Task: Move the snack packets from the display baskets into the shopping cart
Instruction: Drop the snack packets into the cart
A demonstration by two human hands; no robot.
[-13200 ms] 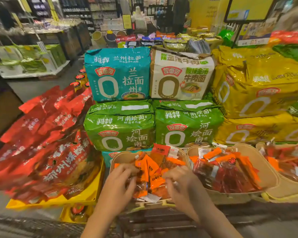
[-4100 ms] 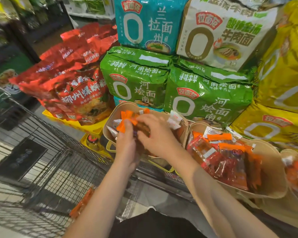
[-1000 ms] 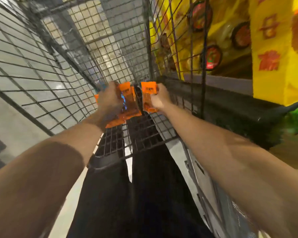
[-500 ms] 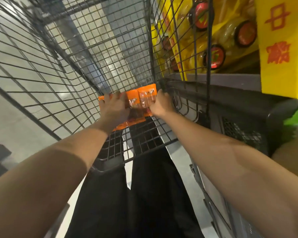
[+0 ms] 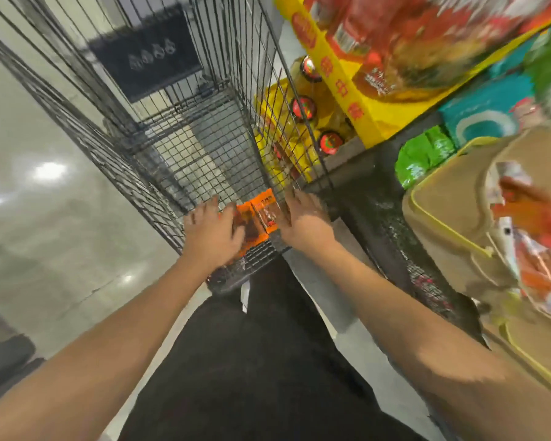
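Orange snack packets (image 5: 257, 218) lie on the wire floor at the near end of the shopping cart (image 5: 185, 144). My left hand (image 5: 211, 231) hovers over their left side with fingers spread, partly covering them. My right hand (image 5: 303, 216) is at their right edge, fingers straight, holding nothing. A tan display basket (image 5: 449, 214) with red and orange packets (image 5: 535, 218) stands at the right, blurred.
The cart's wire walls rise on both sides of my hands. A black shelf frame (image 5: 372, 192) borders the cart on the right. A yellow tray (image 5: 347, 87) with red bags and bottles with red caps (image 5: 303, 108) sit beyond it. Grey floor lies left.
The packets now lie on the cart floor and both hands have let go and lifted slightly. The view has swung up and right, bringing the basket into sight.
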